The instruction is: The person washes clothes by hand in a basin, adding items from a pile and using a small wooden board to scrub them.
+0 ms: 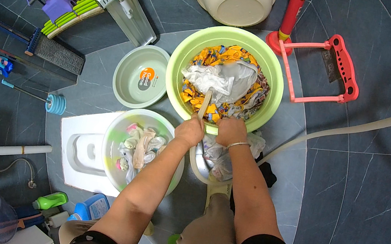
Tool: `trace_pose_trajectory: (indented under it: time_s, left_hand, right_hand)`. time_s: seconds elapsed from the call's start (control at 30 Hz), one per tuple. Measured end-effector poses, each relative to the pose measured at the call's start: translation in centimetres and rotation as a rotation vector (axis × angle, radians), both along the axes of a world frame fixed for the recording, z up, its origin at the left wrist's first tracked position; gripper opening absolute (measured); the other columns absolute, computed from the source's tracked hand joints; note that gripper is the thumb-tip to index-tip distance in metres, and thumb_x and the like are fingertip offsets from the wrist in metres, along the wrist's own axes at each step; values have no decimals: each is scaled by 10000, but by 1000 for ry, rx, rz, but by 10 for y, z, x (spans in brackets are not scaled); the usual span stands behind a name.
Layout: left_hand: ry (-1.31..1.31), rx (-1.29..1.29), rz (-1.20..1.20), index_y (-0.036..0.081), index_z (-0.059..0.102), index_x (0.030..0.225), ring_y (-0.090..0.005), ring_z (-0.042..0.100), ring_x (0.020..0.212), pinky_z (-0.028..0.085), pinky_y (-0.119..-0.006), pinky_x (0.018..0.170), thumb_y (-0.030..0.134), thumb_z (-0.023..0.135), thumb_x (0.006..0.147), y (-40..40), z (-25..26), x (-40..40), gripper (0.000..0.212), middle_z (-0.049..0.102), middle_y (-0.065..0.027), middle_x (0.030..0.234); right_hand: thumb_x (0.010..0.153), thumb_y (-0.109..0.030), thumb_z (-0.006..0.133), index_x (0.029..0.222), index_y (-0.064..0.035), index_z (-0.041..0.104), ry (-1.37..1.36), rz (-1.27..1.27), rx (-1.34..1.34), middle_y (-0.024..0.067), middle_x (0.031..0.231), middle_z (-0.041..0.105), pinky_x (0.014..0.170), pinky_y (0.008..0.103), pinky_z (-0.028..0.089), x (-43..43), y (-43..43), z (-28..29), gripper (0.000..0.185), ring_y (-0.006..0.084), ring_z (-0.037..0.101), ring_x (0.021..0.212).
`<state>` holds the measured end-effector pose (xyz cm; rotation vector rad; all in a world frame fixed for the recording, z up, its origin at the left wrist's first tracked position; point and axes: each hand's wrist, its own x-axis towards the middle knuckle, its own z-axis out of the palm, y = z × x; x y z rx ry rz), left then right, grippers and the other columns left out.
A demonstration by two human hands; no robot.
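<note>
A large light-green plastic basin (pixel 233 34) holds a yellow patterned cloth (pixel 231 52), white cloth (pixel 203 77) and other wet laundry. At its near rim my left hand (pixel 190 131) is closed around a beige hose (pixel 204 105), whose end points into the basin. Beside it my right hand (pixel 232 131) is closed at the same rim; its fingertips are hidden, and it seems to grip the edge. A translucent basin (pixel 173 181) at the left holds socks and small garments (pixel 142 148). The hose loops below my hands and runs off to the right.
A small grey-green basin (pixel 145 50) touches the big one. Around the floor are a squat toilet (pixel 89 148), a plastic bag of items (pixel 225 162), a blue detergent bottle (pixel 92 207) and a green bottle (pixel 51 200). A red plunger (pixel 279 42) and pink rack (pixel 342 69) stand at the far right.
</note>
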<state>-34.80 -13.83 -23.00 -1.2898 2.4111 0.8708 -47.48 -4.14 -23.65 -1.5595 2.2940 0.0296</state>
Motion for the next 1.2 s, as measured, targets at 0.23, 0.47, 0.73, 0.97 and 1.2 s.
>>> trace_pose_trajectory:
  time_s: [0.23,0.47,0.73,0.97,1.2]
  left_hand:
    - [-9,-5,5,-19,476,1062,-328,668,736,509,-439,756,308,365,949,2,3,-3,363,658,-153,678]
    - [-1,9,11,-21,478,1063,-328,667,735,510,-436,758,304,359,951,1,3,0,364,653,-146,665]
    - [44,68,-17,-51,465,1105,-285,650,541,539,-400,602,268,382,953,-8,-1,0,362,637,-169,647]
    - [261,505,24,-65,365,1273,-231,584,420,495,-348,418,257,415,934,-7,-7,9,470,567,-147,702]
    - [274,609,66,21,357,1374,-183,545,411,494,-323,429,239,419,959,8,12,3,473,574,-123,696]
  right_hand:
    - [655,-165,609,778,-128,703,9,3,-21,79,822,683,730,394,478,-2,3,-2,159,245,642,833]
    - [674,-166,603,800,-129,703,-8,8,15,75,838,683,747,390,473,1,1,3,165,245,640,847]
    - [666,-165,610,781,-124,702,-25,-18,-23,91,821,681,738,391,482,1,-1,3,153,255,643,833]
    - [672,-225,631,765,-150,714,1,-22,19,76,791,689,705,374,490,-1,4,-5,145,246,662,805]
    - [634,-215,648,709,-121,710,-9,-60,-97,94,743,676,656,371,476,-2,13,1,135,250,655,739]
